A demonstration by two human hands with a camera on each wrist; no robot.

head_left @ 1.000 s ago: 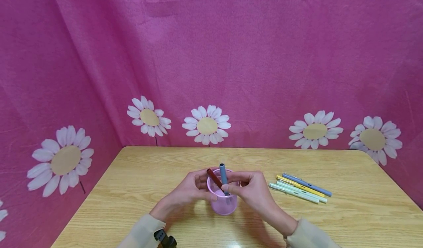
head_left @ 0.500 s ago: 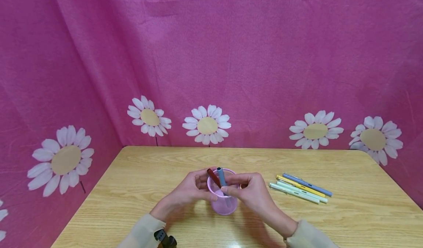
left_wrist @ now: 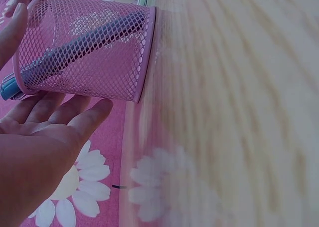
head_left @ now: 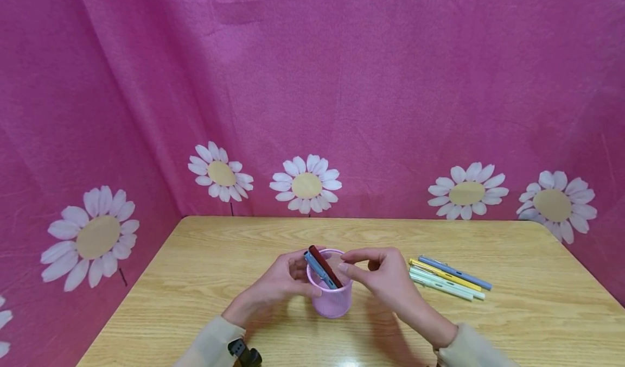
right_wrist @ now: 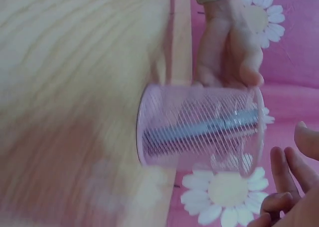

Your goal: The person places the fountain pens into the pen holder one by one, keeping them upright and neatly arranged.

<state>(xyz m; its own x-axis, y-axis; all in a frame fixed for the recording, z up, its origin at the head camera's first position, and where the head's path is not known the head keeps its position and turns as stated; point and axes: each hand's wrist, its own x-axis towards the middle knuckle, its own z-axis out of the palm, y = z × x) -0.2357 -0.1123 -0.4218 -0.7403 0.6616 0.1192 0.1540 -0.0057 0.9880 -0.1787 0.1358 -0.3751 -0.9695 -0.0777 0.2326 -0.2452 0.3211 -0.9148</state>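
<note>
A pink mesh cup (head_left: 332, 304) stands upright on the table, with a blue-grey pen (head_left: 318, 269) and a dark red pen (head_left: 324, 265) leaning to the left inside it. My left hand (head_left: 279, 281) holds the cup's left side, thumb near the rim and fingers behind. In the left wrist view the fingers of that hand (left_wrist: 50, 137) lie along the mesh (left_wrist: 89, 52). At the cup's right rim is my right hand (head_left: 383, 274), thumb and forefinger apart, holding nothing. The right wrist view shows this hand (right_wrist: 299, 187) just off the cup's mouth (right_wrist: 259, 132).
To the right on the wooden table (head_left: 219, 247) lie several pens: a blue one (head_left: 456, 273), a yellow one (head_left: 445, 274) and light green ones (head_left: 441, 286). A pink cloth with daisies (head_left: 371, 95) hangs behind and to the left. A black watch (head_left: 246, 353) is on the left wrist.
The blue-grey pen has gone lower into the cup and tipped left, now left of the red pen. My right hand has let it go and moved slightly right. The left hand stays put.
</note>
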